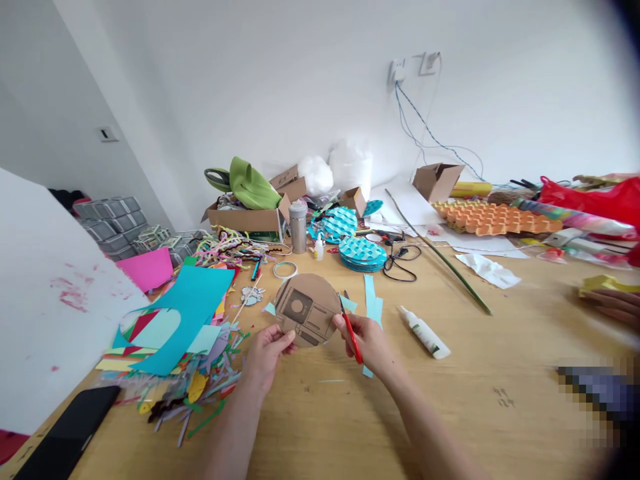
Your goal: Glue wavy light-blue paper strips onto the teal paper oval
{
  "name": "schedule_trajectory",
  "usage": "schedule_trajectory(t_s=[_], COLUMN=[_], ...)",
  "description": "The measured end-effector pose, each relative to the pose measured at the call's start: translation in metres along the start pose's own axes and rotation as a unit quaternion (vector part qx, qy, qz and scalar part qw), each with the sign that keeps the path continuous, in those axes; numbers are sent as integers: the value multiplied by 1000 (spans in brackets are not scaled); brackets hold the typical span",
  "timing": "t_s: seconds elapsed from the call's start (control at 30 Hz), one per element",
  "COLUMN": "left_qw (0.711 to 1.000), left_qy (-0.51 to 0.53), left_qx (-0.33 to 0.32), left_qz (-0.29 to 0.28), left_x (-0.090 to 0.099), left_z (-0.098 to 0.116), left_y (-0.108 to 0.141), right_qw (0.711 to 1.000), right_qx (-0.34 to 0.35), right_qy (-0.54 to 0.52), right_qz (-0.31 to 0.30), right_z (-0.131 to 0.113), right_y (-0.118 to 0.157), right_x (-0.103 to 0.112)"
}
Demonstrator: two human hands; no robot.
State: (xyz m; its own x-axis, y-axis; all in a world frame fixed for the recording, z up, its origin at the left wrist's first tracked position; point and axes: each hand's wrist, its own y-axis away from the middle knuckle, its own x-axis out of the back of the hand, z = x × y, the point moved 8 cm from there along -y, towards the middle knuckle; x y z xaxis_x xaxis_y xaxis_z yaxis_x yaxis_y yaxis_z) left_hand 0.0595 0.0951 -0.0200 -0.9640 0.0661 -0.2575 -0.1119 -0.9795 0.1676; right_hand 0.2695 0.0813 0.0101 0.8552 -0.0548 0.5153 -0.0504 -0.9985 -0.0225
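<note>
A round brown cardboard disc with dark printing is held above the table, pinched at its lower left edge by my left hand. My right hand is closed around the red handles of a pair of scissors, whose blades lie at the disc's right edge. Light blue paper strips lie just behind my right hand. To the right of it, a white glue bottle rests on its side on the wooden table.
Coloured paper and scraps cover the left side, with a black phone in front. Behind stand a grey bottle, woven blue discs and orange egg trays. Another person's hand is at the far right.
</note>
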Motion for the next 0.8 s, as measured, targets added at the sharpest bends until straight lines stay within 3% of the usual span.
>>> schedule_trajectory(t_s=[0.6, 0.8], left_qw=[999, 999], left_qy=[-33, -28], left_qx=[-4, -25], left_qz=[-10, 16], left_x=[10, 20], left_z=[12, 22], left_y=[-1, -2], right_qw=[1000, 1000], right_qx=[-5, -12], right_qy=[18, 16], right_qz=[-11, -14], right_z=[-1, -7], right_y=[4, 5], right_x=[-6, -6])
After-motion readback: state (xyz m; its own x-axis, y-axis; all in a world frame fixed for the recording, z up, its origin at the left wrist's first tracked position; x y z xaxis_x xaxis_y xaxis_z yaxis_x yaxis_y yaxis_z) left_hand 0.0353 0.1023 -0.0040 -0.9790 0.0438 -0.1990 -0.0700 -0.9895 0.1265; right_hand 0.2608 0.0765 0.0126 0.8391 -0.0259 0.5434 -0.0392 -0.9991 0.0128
